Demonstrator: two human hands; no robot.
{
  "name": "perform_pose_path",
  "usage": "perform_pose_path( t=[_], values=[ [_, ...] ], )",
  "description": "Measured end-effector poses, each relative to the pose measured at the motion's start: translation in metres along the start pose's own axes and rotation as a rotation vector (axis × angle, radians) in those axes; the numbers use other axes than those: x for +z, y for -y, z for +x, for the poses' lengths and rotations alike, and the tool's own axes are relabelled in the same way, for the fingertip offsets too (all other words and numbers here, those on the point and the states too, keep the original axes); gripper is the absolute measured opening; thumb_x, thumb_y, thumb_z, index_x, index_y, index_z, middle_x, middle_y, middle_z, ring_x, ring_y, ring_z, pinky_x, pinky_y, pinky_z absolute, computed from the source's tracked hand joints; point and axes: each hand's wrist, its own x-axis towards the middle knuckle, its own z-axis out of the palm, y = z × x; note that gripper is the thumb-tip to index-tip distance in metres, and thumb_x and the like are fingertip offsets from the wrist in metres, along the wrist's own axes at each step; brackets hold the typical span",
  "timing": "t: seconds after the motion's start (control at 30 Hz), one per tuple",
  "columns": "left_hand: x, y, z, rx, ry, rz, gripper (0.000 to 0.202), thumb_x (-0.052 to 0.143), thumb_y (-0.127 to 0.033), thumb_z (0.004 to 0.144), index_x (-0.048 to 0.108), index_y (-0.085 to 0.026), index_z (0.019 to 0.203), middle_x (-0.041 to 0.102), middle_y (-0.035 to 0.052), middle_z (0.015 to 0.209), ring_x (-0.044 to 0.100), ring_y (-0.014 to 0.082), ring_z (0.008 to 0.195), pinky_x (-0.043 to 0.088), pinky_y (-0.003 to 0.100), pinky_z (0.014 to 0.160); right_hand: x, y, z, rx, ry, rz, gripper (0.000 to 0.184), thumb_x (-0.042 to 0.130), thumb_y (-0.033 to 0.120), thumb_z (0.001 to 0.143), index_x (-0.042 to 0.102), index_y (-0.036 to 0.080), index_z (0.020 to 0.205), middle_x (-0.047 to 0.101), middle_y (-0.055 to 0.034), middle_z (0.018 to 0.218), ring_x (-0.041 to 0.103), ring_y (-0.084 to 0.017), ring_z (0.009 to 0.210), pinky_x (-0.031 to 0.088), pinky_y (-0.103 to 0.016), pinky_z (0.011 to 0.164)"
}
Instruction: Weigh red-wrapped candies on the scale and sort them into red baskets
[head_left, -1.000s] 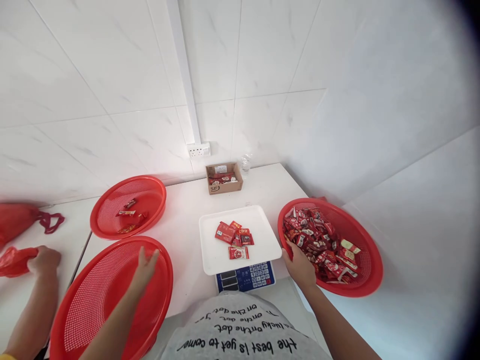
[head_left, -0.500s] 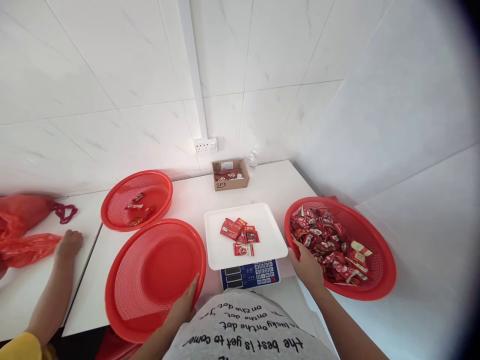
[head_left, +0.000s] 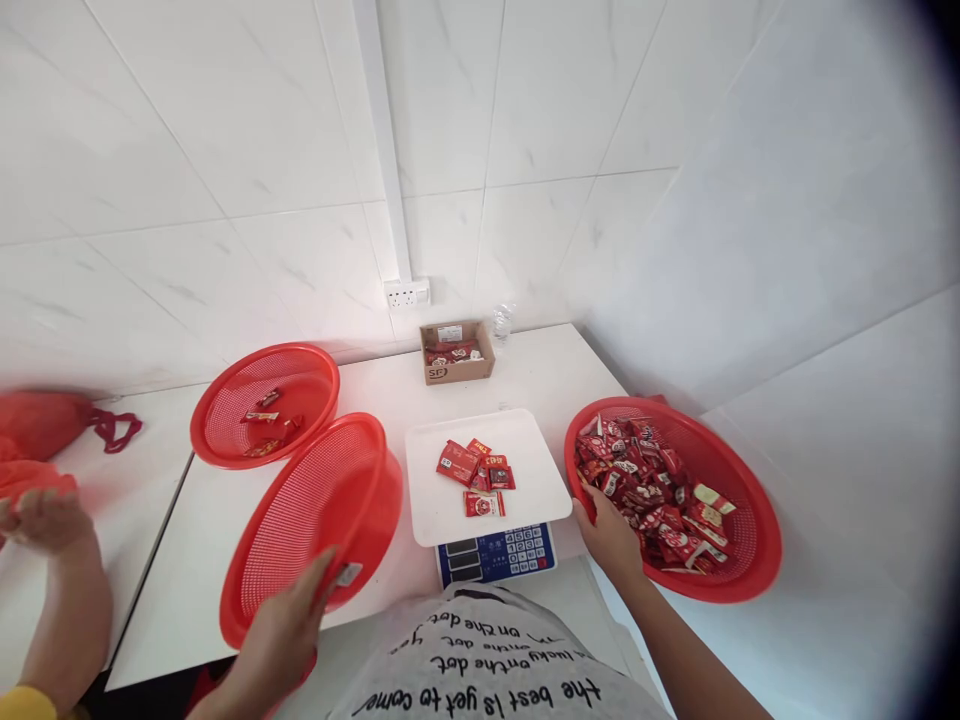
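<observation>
My left hand (head_left: 289,625) grips the near rim of an empty red mesh basket (head_left: 330,500), which is tilted up off the white table towards me. My right hand (head_left: 611,535) is closed over the near-left rim of a second red basket (head_left: 750,570), this one heaped with red candy packets (head_left: 649,495). Between the two baskets stands a scale with a blue keypad (head_left: 495,553). Several red packets (head_left: 476,470) lie on its white tray (head_left: 525,505).
A third red basket (head_left: 225,450) at the back left holds a few packets. An open cardboard box (head_left: 456,352) and a clear bottle (head_left: 501,320) stand by the wall. At the far left are a co-worker's hand (head_left: 45,520) and red plastic bags (head_left: 37,425).
The empty basket slid right towards the scale, then tipped up on edge as my left hand moved to its near rim. The co-worker's hand shifted by the red bags. My right hand stayed.
</observation>
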Motion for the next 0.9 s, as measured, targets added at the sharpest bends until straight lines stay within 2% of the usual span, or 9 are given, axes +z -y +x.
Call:
perform_pose_path(
  t=[0.07, 0.1, 0.17, 0.27, 0.43, 0.53, 0.6, 0.7, 0.9],
  values=[
    [-0.031, -0.015, 0.007, -0.012, -0.213, -0.2, 0.042, 0.045, -0.042, 0.081, 0.051, -0.021, 0.117, 0.068, 0.0078, 0.101, 0.063, 0.0263, 0.094, 0.051, 0.033, 0.075, 0.001, 0.0, 0.001, 0.004, 0.002, -0.015, 0.051, 0.03, 0.041, 0.087, 0.044, 0.014, 0.128, 0.051, -0.0116, 0.13, 0.05, -0.026, 0.114, 0.041, -0.036, 0.088],
    [-0.046, -0.023, 0.012, 0.017, -0.242, -0.308, 0.041, 0.048, -0.045, 0.081, 0.051, -0.022, 0.115, 0.067, 0.0065, 0.104, 0.063, 0.0246, 0.093, 0.051, 0.032, 0.077, 0.002, 0.0, 0.001, 0.005, 0.001, -0.02, 0.051, 0.03, 0.041, 0.087, 0.044, 0.014, 0.129, 0.051, -0.0117, 0.13, 0.051, -0.026, 0.114, 0.041, -0.037, 0.088],
    [-0.067, -0.039, 0.023, 0.03, -0.292, -0.463, 0.041, 0.053, -0.048, 0.079, 0.051, -0.023, 0.111, 0.066, 0.0043, 0.099, 0.064, 0.0223, 0.086, 0.052, 0.03, 0.071, 0.003, 0.0, 0.001, 0.003, -0.006, -0.026, 0.051, 0.03, 0.041, 0.087, 0.044, 0.014, 0.129, 0.051, -0.0115, 0.13, 0.051, -0.026, 0.114, 0.042, -0.037, 0.087],
    [-0.079, -0.057, 0.051, 0.081, -0.327, -0.505, 0.039, 0.055, -0.047, 0.078, 0.051, -0.022, 0.108, 0.065, 0.0032, 0.092, 0.063, 0.021, 0.081, 0.052, 0.029, 0.066, 0.004, 0.0, 0.002, 0.003, -0.021, -0.026, 0.05, 0.031, 0.04, 0.087, 0.044, 0.014, 0.129, 0.051, -0.0116, 0.13, 0.051, -0.026, 0.114, 0.042, -0.037, 0.088],
    [-0.06, -0.057, 0.111, 0.249, -0.335, -0.312, 0.034, 0.048, -0.042, 0.081, 0.052, -0.02, 0.107, 0.065, 0.0036, 0.094, 0.061, 0.02, 0.086, 0.048, 0.029, 0.073, 0.003, 0.001, 0.001, -0.004, -0.021, -0.008, 0.05, 0.031, 0.038, 0.088, 0.044, 0.013, 0.129, 0.051, -0.0119, 0.13, 0.05, -0.027, 0.115, 0.041, -0.038, 0.089],
    [-0.048, -0.047, 0.132, 0.233, -0.356, -0.099, 0.037, 0.043, -0.041, 0.083, 0.051, -0.018, 0.111, 0.065, 0.0031, 0.08, 0.061, 0.0199, 0.07, 0.046, 0.029, 0.063, 0.003, 0.001, 0.001, -0.028, -0.044, 0.012, 0.049, 0.032, 0.037, 0.088, 0.044, 0.014, 0.128, 0.052, -0.0118, 0.13, 0.05, -0.025, 0.115, 0.041, -0.036, 0.09],
    [-0.044, -0.039, 0.136, 0.193, -0.375, 0.033, 0.039, 0.04, -0.039, 0.084, 0.049, -0.018, 0.116, 0.064, 0.0023, 0.073, 0.06, 0.0201, 0.062, 0.044, 0.028, 0.057, 0.003, 0.001, 0.001, -0.031, -0.058, 0.021, 0.048, 0.032, 0.037, 0.088, 0.045, 0.014, 0.128, 0.052, -0.0113, 0.129, 0.05, -0.025, 0.115, 0.041, -0.036, 0.09],
    [-0.041, -0.027, 0.131, 0.156, -0.376, 0.178, 0.039, 0.036, -0.037, 0.088, 0.047, -0.019, 0.12, 0.065, 0.0026, 0.073, 0.06, 0.0199, 0.06, 0.042, 0.027, 0.054, 0.002, 0.002, 0.0, -0.019, -0.057, 0.025, 0.047, 0.033, 0.037, 0.088, 0.046, 0.015, 0.127, 0.053, -0.0106, 0.129, 0.051, -0.025, 0.114, 0.041, -0.037, 0.09],
    [-0.03, -0.006, 0.128, 0.122, -0.299, 0.42, 0.042, 0.027, -0.025, 0.091, 0.046, -0.014, 0.126, 0.067, 0.0112, 0.1, 0.061, 0.0194, 0.065, 0.038, 0.026, 0.048, 0.0, 0.006, -0.001, -0.015, -0.064, 0.011, 0.046, 0.033, 0.036, 0.088, 0.046, 0.015, 0.126, 0.053, -0.0099, 0.128, 0.051, -0.024, 0.114, 0.041, -0.034, 0.09]
  ],
)
